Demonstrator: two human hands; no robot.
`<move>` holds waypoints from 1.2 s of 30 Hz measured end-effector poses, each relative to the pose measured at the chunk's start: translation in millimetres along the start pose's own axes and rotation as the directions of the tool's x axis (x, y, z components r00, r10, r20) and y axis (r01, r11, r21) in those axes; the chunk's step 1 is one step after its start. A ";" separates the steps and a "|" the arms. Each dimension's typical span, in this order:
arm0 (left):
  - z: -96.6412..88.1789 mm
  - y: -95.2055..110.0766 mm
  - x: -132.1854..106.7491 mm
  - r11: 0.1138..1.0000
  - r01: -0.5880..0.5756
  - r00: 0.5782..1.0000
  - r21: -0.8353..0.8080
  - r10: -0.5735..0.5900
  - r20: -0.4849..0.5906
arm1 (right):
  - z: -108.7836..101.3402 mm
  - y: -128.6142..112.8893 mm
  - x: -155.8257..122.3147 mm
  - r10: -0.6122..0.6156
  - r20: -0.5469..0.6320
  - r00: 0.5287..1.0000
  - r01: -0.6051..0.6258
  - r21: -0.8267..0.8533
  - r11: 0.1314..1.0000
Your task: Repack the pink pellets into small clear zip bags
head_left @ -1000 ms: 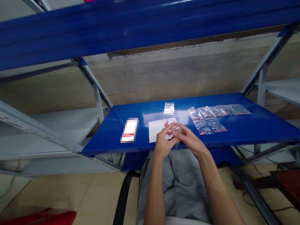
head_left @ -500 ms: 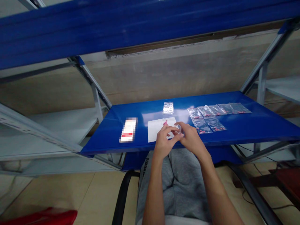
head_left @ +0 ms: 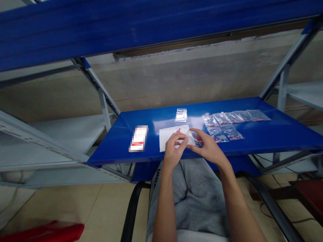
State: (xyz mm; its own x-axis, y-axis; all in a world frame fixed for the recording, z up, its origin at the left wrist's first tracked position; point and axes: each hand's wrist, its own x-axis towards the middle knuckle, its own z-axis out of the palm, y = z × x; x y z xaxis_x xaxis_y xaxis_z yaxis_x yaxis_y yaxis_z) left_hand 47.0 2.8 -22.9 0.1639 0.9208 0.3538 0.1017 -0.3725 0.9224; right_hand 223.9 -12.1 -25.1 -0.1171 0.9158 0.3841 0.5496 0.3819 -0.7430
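Between my two hands is a clear plastic bag [head_left: 193, 138], held over the right part of a white sheet [head_left: 166, 137]. My left hand [head_left: 174, 148] pinches the bag's left side with thumb and fingertips. With its fingers curved around the other side, my right hand [head_left: 208, 146] grips the bag's edge. A small pile of pinkish-red pieces [head_left: 178, 130] lies on the sheet, just beyond my left fingers. Whether the held bag contains anything is too small to tell.
Several clear bags with red pieces [head_left: 234, 132] lie in two rows on the right of the blue shelf [head_left: 151, 119]. A stack of clear bags [head_left: 181, 115] sits behind the sheet. A blurred white and red item [head_left: 138, 138] is on the left. Another blue shelf [head_left: 156, 27] hangs above.
My right hand has shifted a little right and opened out, so more of the clear bag shows between my hands. The pile on the sheet looks the same.
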 end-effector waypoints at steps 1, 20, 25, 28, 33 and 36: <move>-2.0 -1.9 0.3 1.000 0.008 1.000 -0.012 -0.008 -0.010 | -1.8 1.4 -0.7 0.021 0.011 1.000 -0.021 0.018 1.000; -5.1 -8.2 0.2 0.997 0.058 0.991 0.060 -0.065 0.120 | 1.5 0.2 1.7 -0.118 -0.023 0.993 0.107 -0.284 0.953; -6.9 -15.4 0.2 0.994 0.093 0.987 0.057 -0.099 0.125 | 2.8 7.6 1.3 -0.102 -0.001 0.995 0.099 -0.244 0.965; -8.0 -17.9 1.0 0.995 0.078 0.990 0.055 -0.084 0.111 | 3.8 9.4 1.4 -0.082 0.019 0.996 0.085 -0.229 0.970; -9.0 -19.1 3.4 0.997 0.053 0.995 0.054 -0.057 0.075 | 3.3 10.2 2.2 -0.087 0.054 0.995 0.096 -0.196 0.976; -7.4 -20.4 4.3 0.995 0.104 0.992 0.007 -0.104 0.065 | 2.4 10.6 2.7 -0.105 0.027 0.994 0.108 -0.171 0.979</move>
State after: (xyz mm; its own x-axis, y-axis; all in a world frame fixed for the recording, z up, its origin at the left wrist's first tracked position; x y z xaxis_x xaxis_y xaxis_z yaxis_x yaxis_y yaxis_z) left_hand 38.4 15.2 -39.0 0.2156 0.9453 0.2448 0.1248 -0.2753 0.9532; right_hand 227.4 -5.3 -33.3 -0.1969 0.8737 0.4448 0.6674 0.4518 -0.5920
